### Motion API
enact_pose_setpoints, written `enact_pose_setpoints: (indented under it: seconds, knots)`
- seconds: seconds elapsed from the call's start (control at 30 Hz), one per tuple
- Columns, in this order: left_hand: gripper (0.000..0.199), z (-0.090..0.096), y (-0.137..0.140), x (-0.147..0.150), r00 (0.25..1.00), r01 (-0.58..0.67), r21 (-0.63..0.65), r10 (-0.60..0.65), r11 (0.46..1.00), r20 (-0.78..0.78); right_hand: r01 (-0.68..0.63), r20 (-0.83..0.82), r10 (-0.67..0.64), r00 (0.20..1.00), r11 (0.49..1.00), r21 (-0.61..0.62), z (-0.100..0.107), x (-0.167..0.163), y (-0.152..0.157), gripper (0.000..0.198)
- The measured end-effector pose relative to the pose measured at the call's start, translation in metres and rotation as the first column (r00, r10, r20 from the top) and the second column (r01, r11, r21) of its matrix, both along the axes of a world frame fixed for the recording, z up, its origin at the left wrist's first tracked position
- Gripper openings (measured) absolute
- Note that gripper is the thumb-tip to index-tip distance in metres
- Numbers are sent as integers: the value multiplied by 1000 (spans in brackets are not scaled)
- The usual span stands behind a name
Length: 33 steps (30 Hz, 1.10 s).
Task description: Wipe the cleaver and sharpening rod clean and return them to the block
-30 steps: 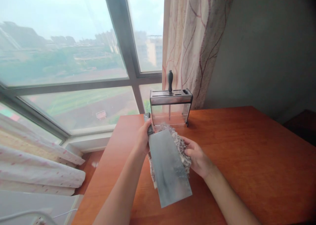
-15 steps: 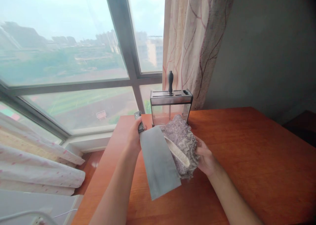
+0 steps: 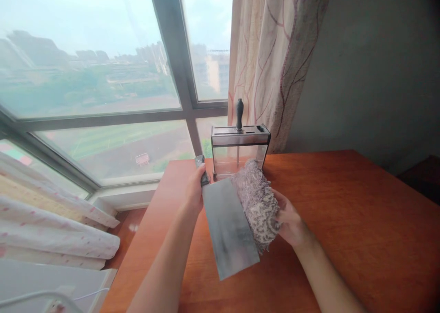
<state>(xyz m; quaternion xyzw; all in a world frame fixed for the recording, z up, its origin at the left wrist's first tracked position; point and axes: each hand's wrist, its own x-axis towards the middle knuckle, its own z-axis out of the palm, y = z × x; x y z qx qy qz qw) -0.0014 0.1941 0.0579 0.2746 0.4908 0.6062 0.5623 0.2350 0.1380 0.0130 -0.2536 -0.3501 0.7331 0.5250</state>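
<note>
Left hand (image 3: pixel 193 191) fingers wrap the cleaver (image 3: pixel 228 226) handle; right hand (image 3: pixel 290 221) fingers clutch the cloth (image 3: pixel 257 200) against its blade.

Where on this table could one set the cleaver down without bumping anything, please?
The table is bare to the right of the right hand, out to the wall side, and along the near edge. It is crowded at the window end, where the knife block stands just behind the cleaver and cloth; the left hand grips the handle.
</note>
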Motion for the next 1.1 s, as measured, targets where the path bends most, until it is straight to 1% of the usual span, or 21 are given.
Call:
enact_pose_setpoints:
  seconds: [0.07, 0.13, 0.2, 0.27, 0.3, 0.37, 0.43, 0.5, 0.57, 0.7, 0.77, 0.9, 0.97, 1.1]
  knots:
    - [39, -4, 0, 3, 1000, -18, 10, 18, 1000, -2, -126, -10, 126, 992, 992, -13, 1, 1, -4, 51]
    - [39, -4, -2, 8, 1000, -16, 37, 16, 999, 1, -197, 6, 198, 980, 979, -48, -1, 0, -4, 43]
    - [40, -2, -5, 13, 1000, -10, 77, 11, 997, -4, -181, 72, 187, 980, 979, -90, -6, -4, 0, 33]
    - [42, 0, -8, 18, 999, -15, 133, 19, 991, -28, -134, 184, 149, 972, 987, -91, -12, -9, 7, 31]
    - [42, 1, -10, 20, 999, -23, 161, 30, 987, -42, -105, 238, 117, 964, 992, -65, -14, -12, 11, 34]
    - [43, 1, -11, 22, 996, -38, 210, 54, 977, -71, -66, 315, 55, 947, 998, 25, -16, -18, 17, 41]
    - [42, 1, -12, 24, 991, -63, 247, 90, 967, -102, -68, 348, 31, 937, 993, 95, -14, -23, 18, 48]
    - [42, 0, -13, 25, 982, -84, 268, 126, 960, -143, -109, 366, 65, 929, 989, 102, -9, -26, 14, 53]
    - [42, -2, -15, 26, 973, -84, 277, 138, 957, -183, -154, 373, 118, 920, 986, 69, -3, -27, 8, 53]
    - [42, -6, -18, 30, 970, -42, 263, 103, 964, -221, -190, 375, 175, 911, 982, 4, 2, -28, -2, 58]
    - [42, -6, -20, 32, 968, -38, 257, 99, 966, -229, -176, 381, 162, 910, 984, 0, 2, -30, -3, 59]
    - [42, -3, -20, 32, 955, -36, 279, 115, 960, -273, -114, 420, 84, 904, 992, 47, 1, -36, -2, 51]
    - [43, -1, -18, 28, 944, -60, 298, 151, 953, -292, -122, 419, 90, 903, 991, 51, 1, -38, -3, 49]
    - [44, 0, -9, 10, 937, -191, 288, 262, 938, -232, -242, 363, 226, 904, 970, -3, -3, -36, -6, 49]
